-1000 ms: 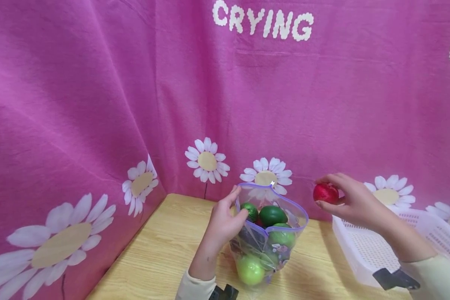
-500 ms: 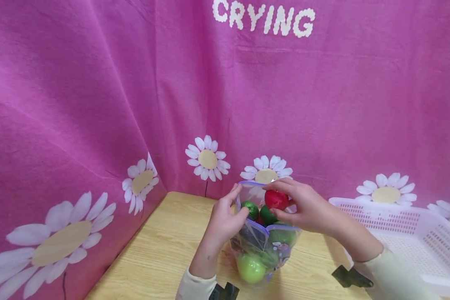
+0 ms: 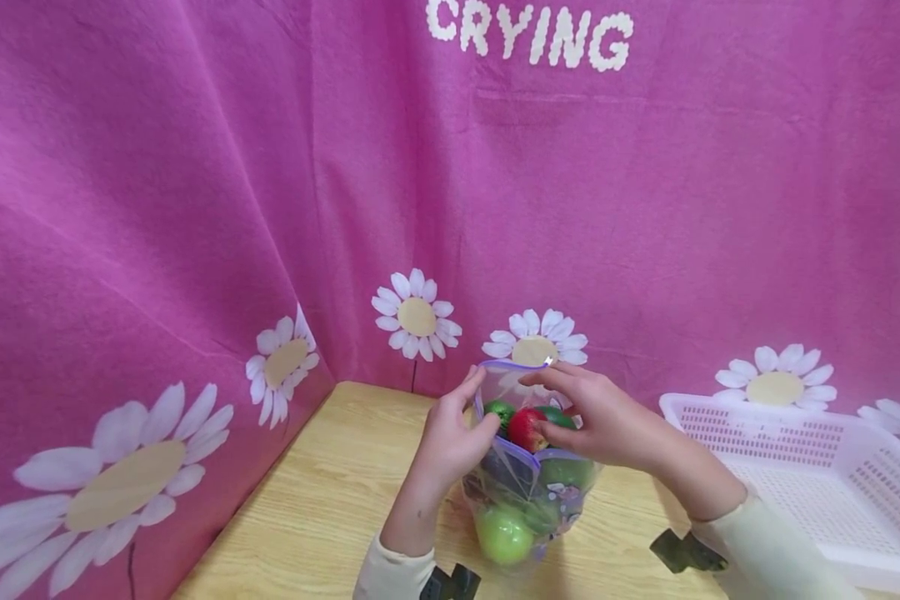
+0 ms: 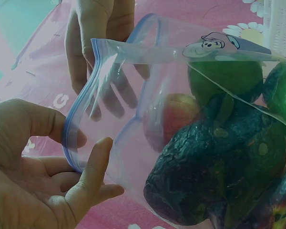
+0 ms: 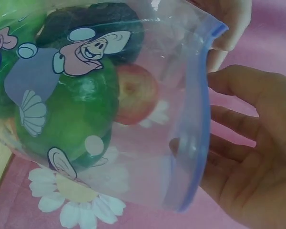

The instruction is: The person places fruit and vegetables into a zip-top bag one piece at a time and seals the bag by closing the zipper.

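A clear zip bag [image 3: 565, 497] with a purple rim and cartoon prints stands on the table, packed with fruit. My left hand [image 3: 453, 437] pinches its left rim between thumb and fingers. The red apple [image 3: 526, 429] lies at the top of the fruit, inside the bag. Over the mouth, my right hand [image 3: 607, 417] has its fingers spread and apart from the apple [image 5: 136, 94], as the right wrist view shows. A light green round fruit [image 3: 504, 533] sits low in the bag. Beside the apple, a dark wrinkled fruit [image 4: 195, 176] shows through the plastic in the left wrist view.
A white perforated plastic basket [image 3: 757, 408] stands on the right of the wooden table [image 3: 330, 492]. Pink cloth [image 3: 645, 192] printed with daisies hangs behind and along the left side.
My right hand has carried the red apple leftward from above the basket side into the bag and let go of it. The left hand has stayed at the rim.
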Available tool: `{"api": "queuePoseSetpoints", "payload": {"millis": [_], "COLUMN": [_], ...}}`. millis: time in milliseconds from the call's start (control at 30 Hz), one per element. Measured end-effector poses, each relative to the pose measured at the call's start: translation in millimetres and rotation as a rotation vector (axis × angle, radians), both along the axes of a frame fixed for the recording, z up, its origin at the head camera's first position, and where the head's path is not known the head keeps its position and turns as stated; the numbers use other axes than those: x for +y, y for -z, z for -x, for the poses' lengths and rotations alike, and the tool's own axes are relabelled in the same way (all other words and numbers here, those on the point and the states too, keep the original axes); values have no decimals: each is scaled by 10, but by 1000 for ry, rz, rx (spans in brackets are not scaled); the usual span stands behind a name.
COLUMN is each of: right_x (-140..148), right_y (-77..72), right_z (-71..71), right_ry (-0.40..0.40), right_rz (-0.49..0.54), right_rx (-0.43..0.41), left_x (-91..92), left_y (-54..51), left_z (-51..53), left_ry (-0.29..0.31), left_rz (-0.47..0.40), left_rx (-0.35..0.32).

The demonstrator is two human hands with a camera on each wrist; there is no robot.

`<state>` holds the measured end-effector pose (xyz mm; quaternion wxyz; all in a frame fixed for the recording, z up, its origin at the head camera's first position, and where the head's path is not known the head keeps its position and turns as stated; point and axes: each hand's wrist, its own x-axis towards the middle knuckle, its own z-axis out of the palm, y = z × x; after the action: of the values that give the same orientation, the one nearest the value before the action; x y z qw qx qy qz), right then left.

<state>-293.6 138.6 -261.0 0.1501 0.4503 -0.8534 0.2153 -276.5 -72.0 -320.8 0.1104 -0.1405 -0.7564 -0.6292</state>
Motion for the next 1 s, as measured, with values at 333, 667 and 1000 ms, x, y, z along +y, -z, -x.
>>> {"api": "queuePoseSetpoints", "payload": {"millis": [333, 667, 1000], "right_x": [235, 168, -113], "right_y": [161, 581, 711], "right_z": [-432, -745, -782], "right_ry": [194, 299, 243], "right_rz": [372, 314, 245], "right_rx": [176, 175, 11], "left_x": [20, 70, 135], "left_y": [-10, 5, 20], "left_z": [-13, -26, -36], "left_ry": [-5, -44, -65], "left_rz": [5, 39, 42], "left_rx": [-9, 18, 108]}}
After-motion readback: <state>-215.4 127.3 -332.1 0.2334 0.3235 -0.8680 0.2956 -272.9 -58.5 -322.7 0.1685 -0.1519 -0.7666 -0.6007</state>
